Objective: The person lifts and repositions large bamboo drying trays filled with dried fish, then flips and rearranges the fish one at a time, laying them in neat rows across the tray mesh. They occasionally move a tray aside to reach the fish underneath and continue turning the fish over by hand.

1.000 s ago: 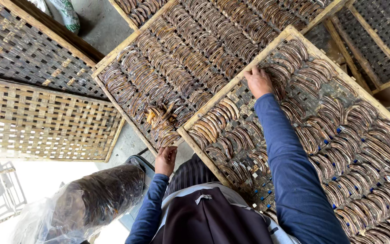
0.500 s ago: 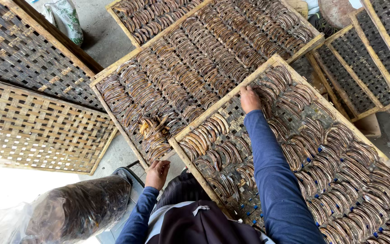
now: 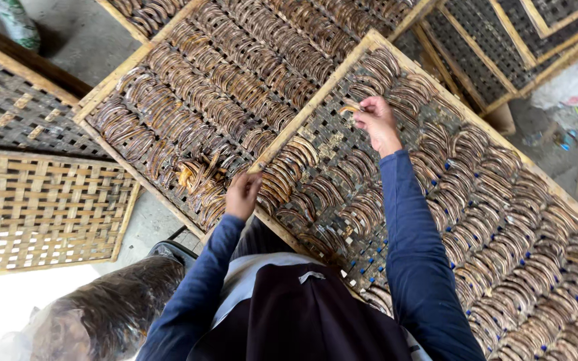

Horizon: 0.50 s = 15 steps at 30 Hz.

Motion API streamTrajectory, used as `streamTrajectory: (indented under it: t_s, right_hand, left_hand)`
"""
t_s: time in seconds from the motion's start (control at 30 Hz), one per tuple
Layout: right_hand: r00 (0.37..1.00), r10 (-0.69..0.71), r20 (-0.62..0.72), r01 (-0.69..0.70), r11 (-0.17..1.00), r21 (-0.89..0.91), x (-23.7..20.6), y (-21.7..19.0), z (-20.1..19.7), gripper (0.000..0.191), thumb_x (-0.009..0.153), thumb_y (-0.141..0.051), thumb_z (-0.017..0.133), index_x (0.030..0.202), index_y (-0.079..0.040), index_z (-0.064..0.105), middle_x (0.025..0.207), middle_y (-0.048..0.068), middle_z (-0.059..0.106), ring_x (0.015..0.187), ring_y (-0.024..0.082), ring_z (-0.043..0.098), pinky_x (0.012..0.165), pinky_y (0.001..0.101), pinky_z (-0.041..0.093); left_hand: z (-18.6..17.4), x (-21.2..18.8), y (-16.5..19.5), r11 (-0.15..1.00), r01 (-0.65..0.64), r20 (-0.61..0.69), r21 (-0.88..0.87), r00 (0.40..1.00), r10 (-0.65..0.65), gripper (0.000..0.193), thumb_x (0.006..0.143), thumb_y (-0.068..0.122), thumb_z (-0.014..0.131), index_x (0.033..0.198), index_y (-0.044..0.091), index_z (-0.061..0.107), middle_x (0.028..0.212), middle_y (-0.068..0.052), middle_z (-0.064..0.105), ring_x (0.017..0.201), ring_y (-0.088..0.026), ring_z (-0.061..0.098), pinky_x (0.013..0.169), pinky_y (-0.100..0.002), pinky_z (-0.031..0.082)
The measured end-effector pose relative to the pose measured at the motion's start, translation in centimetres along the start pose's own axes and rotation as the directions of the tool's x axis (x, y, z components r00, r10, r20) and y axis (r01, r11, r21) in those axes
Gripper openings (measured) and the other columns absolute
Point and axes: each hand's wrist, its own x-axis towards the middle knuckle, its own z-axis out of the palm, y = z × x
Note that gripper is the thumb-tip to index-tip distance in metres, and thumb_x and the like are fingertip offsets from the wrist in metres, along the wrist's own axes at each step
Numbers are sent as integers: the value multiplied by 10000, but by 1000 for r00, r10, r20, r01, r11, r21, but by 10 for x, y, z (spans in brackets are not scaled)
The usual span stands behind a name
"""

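Brown curved dried strip (image 3: 350,107) pinched in right hand (image 3: 377,124) over wood-framed woven drying tray (image 3: 342,67); left hand (image 3: 242,195) closed on loose bundle (image 3: 199,177).

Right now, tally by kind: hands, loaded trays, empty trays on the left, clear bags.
Hands: 2, left hand, right hand with fingers pinching a curved piece
Loaded trays: 3, near tray, middle tray, far tray
Empty trays: 2, light tray, dark tray
Clear bag: 1
Total: 8
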Motion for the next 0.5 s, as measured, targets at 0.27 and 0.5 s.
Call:
streamTrajectory:
  t_s: [0.27,0.5]
  right_hand:
    - [984,94,153,-131,959,252,-60,-6,73,172,971,97,549,1062,-49,539,1031,127,692,889,216,745,717,335,643]
    - [953,120,-279,-137,990,-40,-66,35,109,234,909,86,622,1058,-80,549,946,57,631,763,158,691,590,275,547]
  left_hand:
    - [73,131,61,681,491,436,-543,858,-271,406,1040,262,570,1433,178,515,1181,-19,673,957,-128,656,738,-287,566]
    - [84,159,49,883,212,455,-419,890,3,345,920,15,781,1243,92,685,1038,-29,696,929,-160,680,814,-298,591]
